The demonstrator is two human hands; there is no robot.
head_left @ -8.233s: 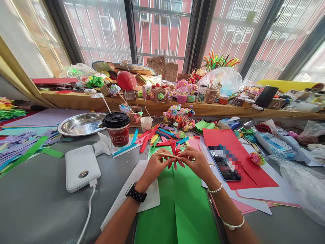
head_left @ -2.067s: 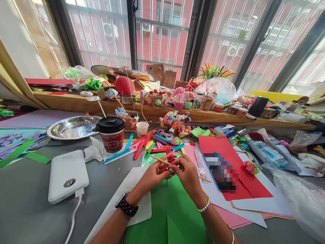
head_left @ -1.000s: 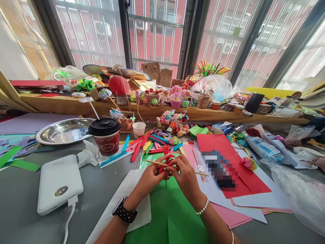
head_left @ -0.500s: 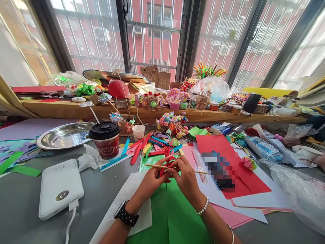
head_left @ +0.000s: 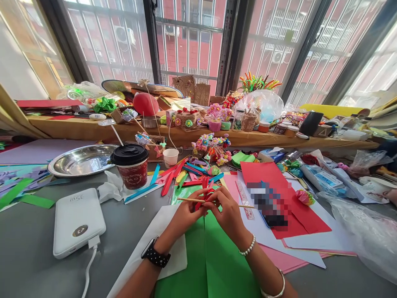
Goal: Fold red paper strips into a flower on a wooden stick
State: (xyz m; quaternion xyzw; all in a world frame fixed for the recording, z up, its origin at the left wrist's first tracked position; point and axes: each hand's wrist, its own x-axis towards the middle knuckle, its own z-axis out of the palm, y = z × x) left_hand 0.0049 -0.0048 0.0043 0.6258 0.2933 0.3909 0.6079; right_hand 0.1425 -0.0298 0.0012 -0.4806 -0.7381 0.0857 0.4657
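Both hands meet above a green paper sheet (head_left: 206,256), fingers pinched round folded red paper strips (head_left: 205,182). My left hand (head_left: 189,211), with a dotted watch band at its wrist, grips the red paper from the left. On the other side my right hand (head_left: 225,209), wearing a beaded bracelet, pinches the same paper. A thin wooden stick (head_left: 190,200) lies crosswise through the fingers, its ends sticking out left and right. The fingertips partly hide the folds.
A lidded coffee cup (head_left: 132,169), steel tray (head_left: 83,161) and white power bank (head_left: 79,223) are on the left. Red paper (head_left: 263,174), a blurred phone and a plastic bag (head_left: 362,231) lie right. Behind, a ledge (head_left: 124,130) holds crafts and a balloon.
The view has shifted slightly. The fingers have closed in more over the red paper, and less of it shows above them. The stick still lies across both hands.
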